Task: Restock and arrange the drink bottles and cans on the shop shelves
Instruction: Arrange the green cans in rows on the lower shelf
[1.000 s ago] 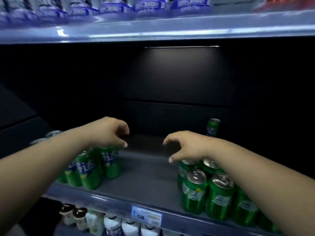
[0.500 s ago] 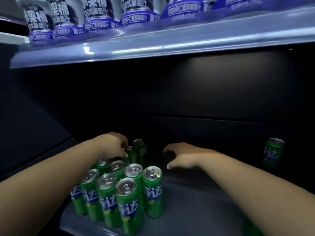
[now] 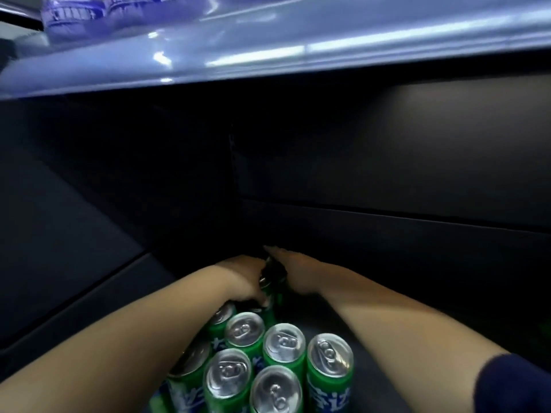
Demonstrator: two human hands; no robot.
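Sleeve [image 3: 512,383]: dark blue, on the right arm at the lower right corner.
Green cans [image 3: 277,347]: tight upright cluster at the front left of the shelf floor [image 3: 369,397]; silver tops with ring pulls; blue and white lettering on the sides; leftmost ones partly under the left forearm.
Forearms: both bare, reaching inward over and beside the cluster, converging toward the back.
Rear can [image 3: 268,296]: green, upright, directly behind the cluster, held between the two hands; top in shadow.
Left hand [image 3: 241,281]: fingers curled round the left and near side of the rear can, fingertips on its wall.
Right hand [image 3: 298,275]: laid against the right side of the rear can, fingers stretched straight toward the back; thumb hidden.
Back panel [image 3: 387,159]: dark, matt, with a horizontal seam low down.
Upper shelf [image 3: 298,49]: pale blue-grey, glossy front edge overhead.
Bottles [image 3: 74,13]: blue-labelled, blurred, on the upper shelf at top left.
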